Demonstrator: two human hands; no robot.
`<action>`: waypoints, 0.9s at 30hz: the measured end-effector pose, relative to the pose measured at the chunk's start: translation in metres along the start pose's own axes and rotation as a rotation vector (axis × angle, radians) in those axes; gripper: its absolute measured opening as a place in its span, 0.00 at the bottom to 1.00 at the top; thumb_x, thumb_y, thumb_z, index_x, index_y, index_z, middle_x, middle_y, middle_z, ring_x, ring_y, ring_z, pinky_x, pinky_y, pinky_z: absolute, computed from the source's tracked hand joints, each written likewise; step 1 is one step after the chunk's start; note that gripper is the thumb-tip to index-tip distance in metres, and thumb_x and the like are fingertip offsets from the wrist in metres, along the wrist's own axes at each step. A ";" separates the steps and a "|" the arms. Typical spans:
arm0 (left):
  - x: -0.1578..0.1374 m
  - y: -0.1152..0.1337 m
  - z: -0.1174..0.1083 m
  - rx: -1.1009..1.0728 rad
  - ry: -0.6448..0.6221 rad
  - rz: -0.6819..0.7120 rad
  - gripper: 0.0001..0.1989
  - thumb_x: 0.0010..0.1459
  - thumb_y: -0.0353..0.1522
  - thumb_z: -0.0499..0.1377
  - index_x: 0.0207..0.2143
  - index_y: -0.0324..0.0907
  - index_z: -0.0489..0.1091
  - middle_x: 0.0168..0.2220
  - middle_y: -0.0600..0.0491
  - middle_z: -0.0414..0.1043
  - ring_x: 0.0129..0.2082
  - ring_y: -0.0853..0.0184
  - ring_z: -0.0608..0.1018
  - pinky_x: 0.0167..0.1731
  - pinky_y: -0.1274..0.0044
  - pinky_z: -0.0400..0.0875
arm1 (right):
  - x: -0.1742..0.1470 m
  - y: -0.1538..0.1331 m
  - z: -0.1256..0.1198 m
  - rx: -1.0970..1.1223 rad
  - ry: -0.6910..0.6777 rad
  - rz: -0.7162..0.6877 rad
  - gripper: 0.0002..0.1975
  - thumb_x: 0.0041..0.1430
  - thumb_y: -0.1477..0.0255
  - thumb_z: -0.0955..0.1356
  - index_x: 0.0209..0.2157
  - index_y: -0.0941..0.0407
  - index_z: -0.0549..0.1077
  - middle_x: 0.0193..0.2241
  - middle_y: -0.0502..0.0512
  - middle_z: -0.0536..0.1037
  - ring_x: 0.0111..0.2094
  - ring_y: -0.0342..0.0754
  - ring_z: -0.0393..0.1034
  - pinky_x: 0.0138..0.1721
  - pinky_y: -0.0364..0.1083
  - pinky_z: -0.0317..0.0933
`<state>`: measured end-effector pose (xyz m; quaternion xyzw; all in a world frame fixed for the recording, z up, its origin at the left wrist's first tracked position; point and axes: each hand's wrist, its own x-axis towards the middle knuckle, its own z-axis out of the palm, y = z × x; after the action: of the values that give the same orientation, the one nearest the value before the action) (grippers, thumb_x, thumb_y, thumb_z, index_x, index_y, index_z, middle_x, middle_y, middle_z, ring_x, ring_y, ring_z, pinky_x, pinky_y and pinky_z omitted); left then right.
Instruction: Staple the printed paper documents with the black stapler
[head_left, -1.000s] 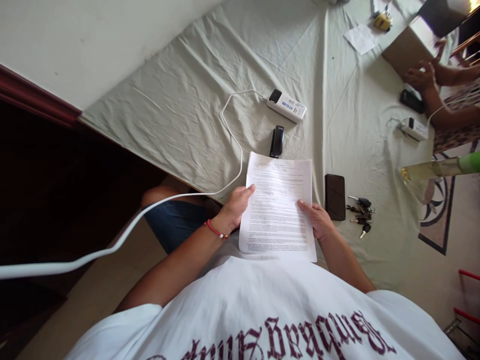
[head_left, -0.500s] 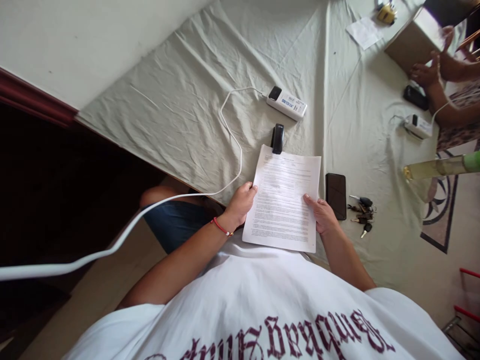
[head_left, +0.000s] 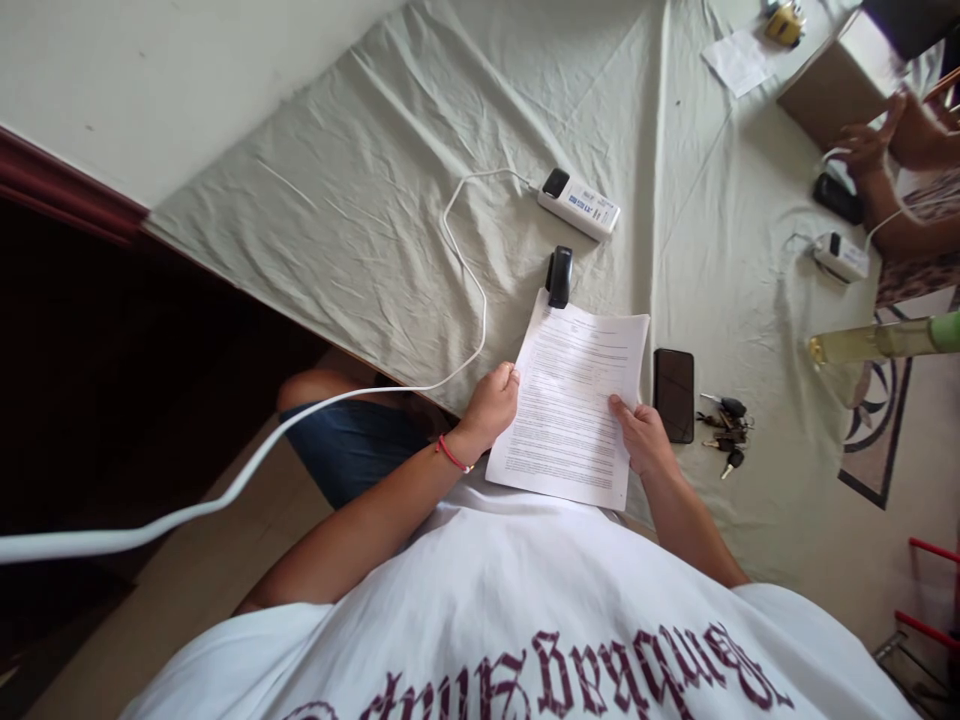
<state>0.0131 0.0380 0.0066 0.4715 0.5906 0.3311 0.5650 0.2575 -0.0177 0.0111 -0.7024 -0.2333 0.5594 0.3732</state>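
Note:
A stack of printed paper sheets (head_left: 570, 420) is held between my two hands at the table's near edge. My left hand (head_left: 491, 403) pinches its left edge, thumb on top. On the right edge my right hand (head_left: 643, 437) grips the sheets with the thumb over the print and the fingers hidden underneath. A small black stapler (head_left: 559, 277) lies at the top left corner of the paper, its lower end meeting the sheet edge. Just right of my right hand are a black phone (head_left: 673, 395) and a bunch of keys (head_left: 726, 430).
A white power bank (head_left: 579, 204) with a long white cable (head_left: 480, 300) sits on the cloth-covered table (head_left: 375, 230). At the far right, another person's hands (head_left: 870, 140) are beside a cardboard box (head_left: 840, 85). A bottle (head_left: 885, 340) juts in from the right.
My left hand has shifted slightly up the left edge of the sheets. The paper is tilted a bit more and its top bends slightly. The other person's hands have moved.

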 end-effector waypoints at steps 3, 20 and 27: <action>0.001 0.002 -0.001 0.066 -0.003 0.020 0.15 0.66 0.29 0.52 0.24 0.45 0.59 0.24 0.57 0.63 0.28 0.66 0.66 0.34 0.73 0.56 | -0.002 -0.003 0.001 0.000 -0.001 -0.017 0.20 0.46 0.52 0.79 0.31 0.53 0.80 0.30 0.55 0.85 0.34 0.57 0.82 0.31 0.48 0.76; 0.008 -0.004 0.001 0.114 -0.032 -0.013 0.18 0.64 0.28 0.52 0.21 0.45 0.54 0.21 0.58 0.57 0.26 0.67 0.61 0.31 0.73 0.52 | 0.042 -0.074 0.002 -0.601 0.363 -0.816 0.22 0.61 0.61 0.69 0.55 0.52 0.72 0.54 0.61 0.74 0.56 0.56 0.70 0.54 0.58 0.70; 0.009 -0.006 0.003 0.158 0.011 -0.008 0.18 0.63 0.28 0.53 0.20 0.46 0.54 0.21 0.57 0.59 0.25 0.66 0.62 0.32 0.72 0.53 | 0.104 -0.145 0.076 -0.905 0.130 -1.046 0.29 0.70 0.52 0.60 0.66 0.51 0.61 0.68 0.62 0.61 0.70 0.63 0.53 0.66 0.69 0.52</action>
<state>0.0156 0.0443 -0.0025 0.5102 0.6198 0.2838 0.5244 0.2249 0.1687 0.0544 -0.6163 -0.7287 0.1106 0.2775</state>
